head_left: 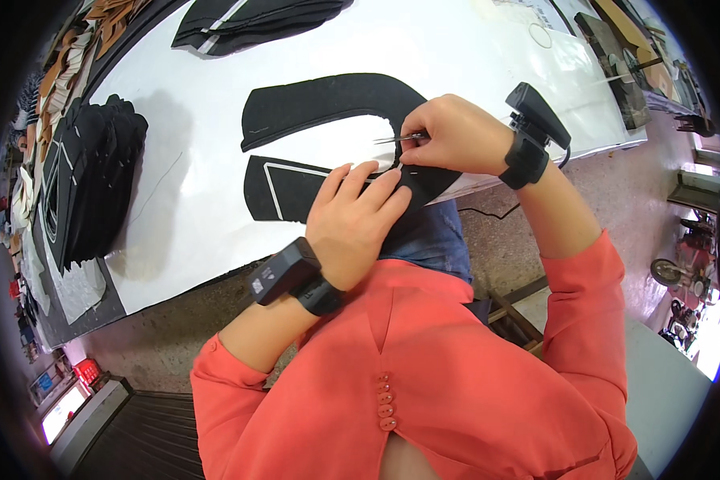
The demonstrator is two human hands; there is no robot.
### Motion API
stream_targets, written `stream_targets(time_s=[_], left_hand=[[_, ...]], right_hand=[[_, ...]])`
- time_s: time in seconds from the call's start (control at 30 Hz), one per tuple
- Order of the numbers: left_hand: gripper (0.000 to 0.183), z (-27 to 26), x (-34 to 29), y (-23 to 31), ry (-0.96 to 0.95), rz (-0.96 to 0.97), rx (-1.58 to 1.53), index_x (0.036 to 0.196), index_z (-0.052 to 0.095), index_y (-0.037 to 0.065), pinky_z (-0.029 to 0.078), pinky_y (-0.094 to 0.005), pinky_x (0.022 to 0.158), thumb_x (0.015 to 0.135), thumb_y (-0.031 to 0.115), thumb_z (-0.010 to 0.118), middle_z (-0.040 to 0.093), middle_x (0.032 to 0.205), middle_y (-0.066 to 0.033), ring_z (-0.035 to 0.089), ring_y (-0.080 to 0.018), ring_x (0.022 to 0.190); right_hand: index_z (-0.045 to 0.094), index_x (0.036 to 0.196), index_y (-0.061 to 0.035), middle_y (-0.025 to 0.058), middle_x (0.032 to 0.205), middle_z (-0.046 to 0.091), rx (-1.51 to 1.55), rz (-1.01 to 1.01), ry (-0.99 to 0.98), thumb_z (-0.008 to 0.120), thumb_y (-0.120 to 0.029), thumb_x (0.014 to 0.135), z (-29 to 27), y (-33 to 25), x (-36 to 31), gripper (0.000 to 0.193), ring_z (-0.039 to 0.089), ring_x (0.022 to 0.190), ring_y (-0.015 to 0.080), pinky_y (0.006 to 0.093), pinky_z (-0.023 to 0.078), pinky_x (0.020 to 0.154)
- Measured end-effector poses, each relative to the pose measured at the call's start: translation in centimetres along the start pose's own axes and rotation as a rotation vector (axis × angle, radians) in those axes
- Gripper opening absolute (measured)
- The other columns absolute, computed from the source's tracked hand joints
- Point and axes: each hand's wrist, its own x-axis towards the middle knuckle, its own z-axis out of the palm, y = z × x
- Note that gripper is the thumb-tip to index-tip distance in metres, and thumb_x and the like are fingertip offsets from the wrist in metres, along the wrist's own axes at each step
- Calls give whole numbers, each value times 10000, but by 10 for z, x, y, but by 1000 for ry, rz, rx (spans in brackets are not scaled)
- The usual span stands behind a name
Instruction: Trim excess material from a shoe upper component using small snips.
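Observation:
On the white tabletop lies a black U-shaped piece [326,100], which looks like a shoe upper, with its curve to the right. A thin white strip [274,192] is on its near arm. My left hand [356,212] rests palm down on that near arm, fingers stretched out, the tips near the inner edge. At the curve, my right hand [448,132] is closed on thread snips [388,140], whose thin metal blades point left over the opening. Its fingertips are close to the inner edge, and the handles are mostly hidden in the hand.
A thick pile of black pieces [96,180] stands at the table's left. More black pieces [256,22] lie at the far side. A loose thread [158,188] is on the white tabletop [196,248]. Tools and a wooden board [612,72] sit at the far right edge.

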Motion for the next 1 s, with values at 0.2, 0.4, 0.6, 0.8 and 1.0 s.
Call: stream_targets(time_s=[0.2,0.4,0.6,0.8,1.0], left_hand=[[223,-14,-3,-21,-55,106,-65,1027,690,86,494,-452,985,815,68,622,677,1191,-46,614,-283,1143],[227,-5,-1,-8,4,66,-6,1031,690,78,512,-433,958,814,82,622,677,1199,-47,620,-286,1138],[211,-15,-5,-24,-21,115,-85,994,695,68,516,-427,958,795,78,626,685,1197,-51,619,-287,1147],[172,-14,-5,-22,-20,132,-56,944,675,56,515,-430,966,779,44,627,689,1190,-59,621,-289,1152],[169,-11,-4,-18,-15,98,-69,948,667,54,515,-439,969,786,41,621,687,1166,-66,624,-293,1146]], right_hand=[[725,819,9,145,695,667,14,59,51,743,-191,780,19,-7,-9,204,645,618,257,347,502,613],[723,807,9,143,679,657,24,-11,34,745,-200,769,7,2,2,214,628,602,243,339,499,611],[722,825,27,143,677,662,60,113,28,723,-195,790,17,-13,-6,224,626,596,216,325,502,614],[734,843,21,140,701,679,123,85,34,714,-163,814,16,-9,-11,187,648,619,210,319,511,625],[728,850,34,151,694,661,136,-25,27,733,-174,796,7,-17,1,216,624,612,201,312,498,624]])
